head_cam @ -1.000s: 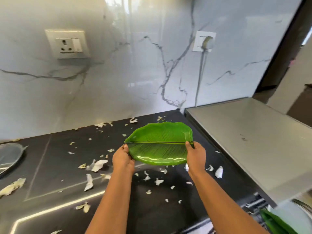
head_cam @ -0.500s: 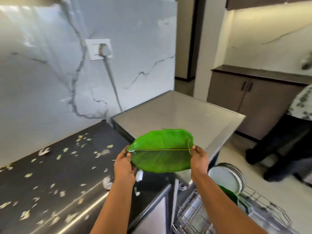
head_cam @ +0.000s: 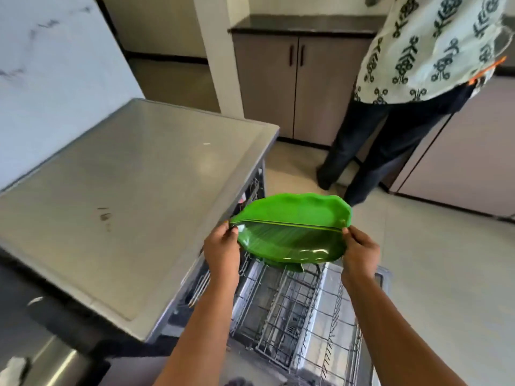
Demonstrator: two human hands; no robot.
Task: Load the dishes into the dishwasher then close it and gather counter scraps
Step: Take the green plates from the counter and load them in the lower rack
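A green leaf-shaped plate hangs in the air above the dishwasher's pulled-out wire rack. My left hand grips its left tip and my right hand grips its right end. Part of another green dish shows under the held plate, in the rack. The dishwasher stands open beneath a steel top, and most of its inside is hidden.
The steel top fills the left side, with the dark counter at the lower left. A person in a patterned shirt stands on the tiled floor beyond the rack, near grey cabinets.
My view has swung right from the scrap-strewn counter to the open dishwasher. Both hands have carried the green plate from above the counter to above the rack.
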